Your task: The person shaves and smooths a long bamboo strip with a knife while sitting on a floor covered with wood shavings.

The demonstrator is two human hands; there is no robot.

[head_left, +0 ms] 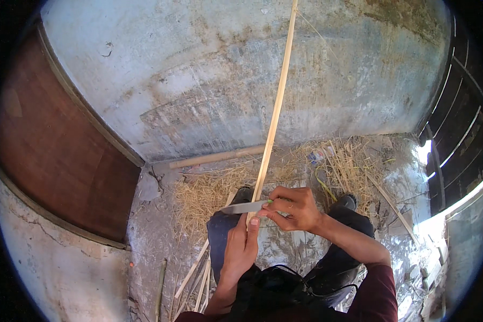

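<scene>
A long, pale split-bamboo strip [276,107] slants up from my lap toward the top of the view. My left hand [241,246] is closed around its near end, the thumb lying along the strip. In my right hand [297,209] is a knife, gripped by a handle of which only a bit of green shows. The knife's grey blade [241,207] lies crosswise over the strip, just beyond my left thumb, its tip pointing left. Whether the edge bites into the strip cannot be made out.
Curly shavings [204,196] litter the floor around my feet, with more shavings [354,166] at the right. Several loose strips [193,276] lie by my left leg. A bamboo pole [217,157] rests along the stained wall [198,80]. A brown door panel [64,145] stands left, dark slats [459,134] right.
</scene>
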